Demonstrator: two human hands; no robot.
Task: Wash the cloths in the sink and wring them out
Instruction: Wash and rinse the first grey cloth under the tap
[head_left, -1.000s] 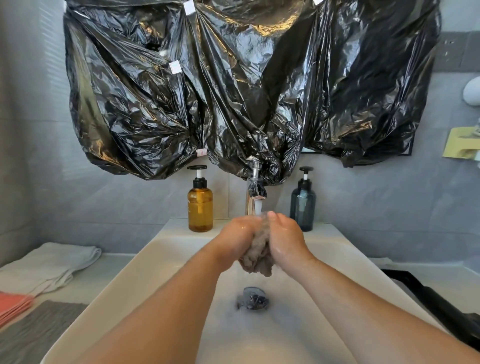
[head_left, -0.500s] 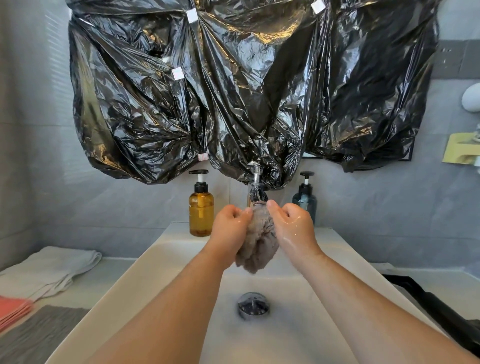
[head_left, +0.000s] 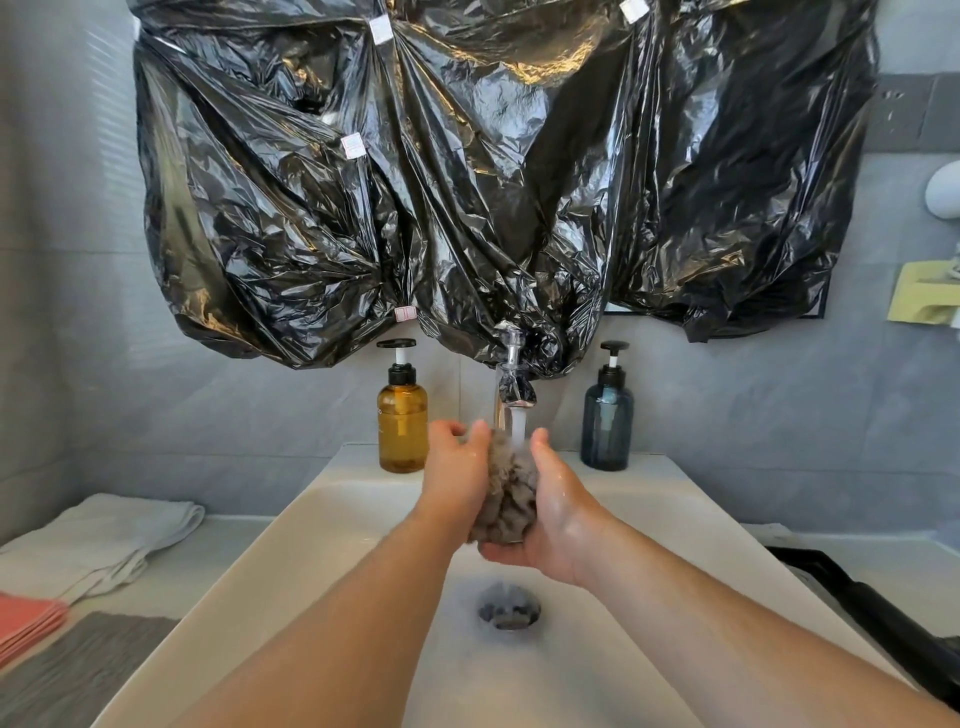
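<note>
A bunched grey-brown cloth is held between both hands over the white sink, right under the running tap. My left hand grips its left side with curled fingers. My right hand cups it from the right and below, fingers curled under it. Water streams onto the top of the cloth. The drain lies below the hands.
An amber pump bottle and a dark blue pump bottle stand on the sink's back ledge. On the left counter lie a white towel, a pink cloth and a grey cloth. Black plastic sheeting covers the wall above.
Both hands have risen with the cloth towards the tap, and the right hand has slid down to cup the cloth from below. Water now falls directly on the cloth.
</note>
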